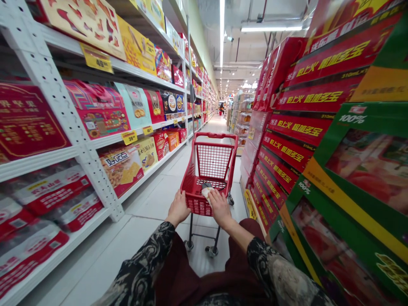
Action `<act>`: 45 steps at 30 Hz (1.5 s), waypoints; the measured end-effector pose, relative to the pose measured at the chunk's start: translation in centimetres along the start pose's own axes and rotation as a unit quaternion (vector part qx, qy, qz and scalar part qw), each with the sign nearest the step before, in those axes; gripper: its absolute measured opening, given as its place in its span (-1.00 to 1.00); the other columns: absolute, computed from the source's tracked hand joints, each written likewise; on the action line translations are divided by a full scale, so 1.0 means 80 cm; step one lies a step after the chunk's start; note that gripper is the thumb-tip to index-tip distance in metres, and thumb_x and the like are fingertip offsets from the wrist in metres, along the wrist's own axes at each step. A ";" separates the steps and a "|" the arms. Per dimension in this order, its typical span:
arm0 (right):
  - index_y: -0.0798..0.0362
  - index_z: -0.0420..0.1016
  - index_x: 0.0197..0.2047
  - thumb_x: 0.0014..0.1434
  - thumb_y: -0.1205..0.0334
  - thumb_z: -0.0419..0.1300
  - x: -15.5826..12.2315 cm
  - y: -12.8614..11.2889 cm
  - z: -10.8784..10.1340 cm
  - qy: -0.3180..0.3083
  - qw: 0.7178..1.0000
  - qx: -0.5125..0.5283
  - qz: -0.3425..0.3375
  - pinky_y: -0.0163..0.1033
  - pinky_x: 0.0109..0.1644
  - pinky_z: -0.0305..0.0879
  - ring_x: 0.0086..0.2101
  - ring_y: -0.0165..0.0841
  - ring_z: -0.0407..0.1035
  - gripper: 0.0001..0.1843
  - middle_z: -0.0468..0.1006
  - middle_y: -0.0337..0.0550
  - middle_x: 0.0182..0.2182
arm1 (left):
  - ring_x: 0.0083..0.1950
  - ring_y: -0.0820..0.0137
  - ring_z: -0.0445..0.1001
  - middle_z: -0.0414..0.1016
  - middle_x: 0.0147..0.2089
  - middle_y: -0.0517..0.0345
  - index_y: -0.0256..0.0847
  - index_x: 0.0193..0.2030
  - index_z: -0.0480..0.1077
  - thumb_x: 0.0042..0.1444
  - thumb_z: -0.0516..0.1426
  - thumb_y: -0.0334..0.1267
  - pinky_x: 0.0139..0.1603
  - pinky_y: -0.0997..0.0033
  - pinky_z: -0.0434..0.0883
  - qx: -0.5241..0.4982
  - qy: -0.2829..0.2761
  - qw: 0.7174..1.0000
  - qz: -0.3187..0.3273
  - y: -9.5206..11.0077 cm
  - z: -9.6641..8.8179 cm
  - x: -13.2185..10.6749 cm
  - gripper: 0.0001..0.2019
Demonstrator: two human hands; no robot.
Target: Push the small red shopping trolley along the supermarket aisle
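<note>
Head view, the only one: a red cart [198, 206] stands in the aisle, right in front of the person, & both hands are on its near side, a bit apart from each other. The L hand [179, 208] is clamped on the near left corner; exact finger wrap can't be made out. The R hand [219, 206] is closed over a crumpled white cloth [206, 192], poss. a wipe or tissue, pressed to the near edge, right of centre. Step in hand is prob. rubbing that edge w/ the cloth. To do it well, the L hand should brace the corner firmly, b/c the wheels [211, 251] could let the cart roll off under a hard push. Short, even strokes along the edge w/ flat fingers should work better than long sweeps; the cloth looks thin & loose, so its free end may snag in the mesh unless folded under. Shelves [134, 140] line the left, red drink cartons [290, 127] & green boxes [350, 225] crowd the near right, so the R elbow is best tucked in & the cart held straight, clear of both sides.
</note>
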State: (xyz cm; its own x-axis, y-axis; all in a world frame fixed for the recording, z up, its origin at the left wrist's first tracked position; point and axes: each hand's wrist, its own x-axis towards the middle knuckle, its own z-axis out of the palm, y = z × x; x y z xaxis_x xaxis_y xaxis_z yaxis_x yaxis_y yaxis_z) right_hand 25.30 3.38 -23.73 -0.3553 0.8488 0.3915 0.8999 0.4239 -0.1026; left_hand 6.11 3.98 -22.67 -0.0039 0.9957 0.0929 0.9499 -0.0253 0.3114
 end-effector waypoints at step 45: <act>0.10 0.14 0.24 0.20 0.46 -0.11 0.022 -0.030 -0.001 -0.040 0.997 -0.002 -0.062 0.05 0.25 -0.06 0.23 -0.19 -0.05 -0.47 0.10 0.05 0.24 | 0.39 0.18 -0.18 -0.29 0.40 -0.23 -0.35 0.32 -0.27 -0.06 0.08 -0.28 0.24 0.02 0.10 -0.009 -0.060 0.998 -0.019 0.015 0.000 -0.010 -0.16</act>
State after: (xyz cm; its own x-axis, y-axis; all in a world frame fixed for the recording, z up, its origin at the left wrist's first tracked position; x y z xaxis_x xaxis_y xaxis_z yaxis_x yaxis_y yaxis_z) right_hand 22.56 3.86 -22.75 -0.4831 0.8125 0.3262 0.8485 0.5263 -0.0544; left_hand 7.25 3.14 -22.36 -0.0006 0.9994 -0.0335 0.9440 0.0116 0.3297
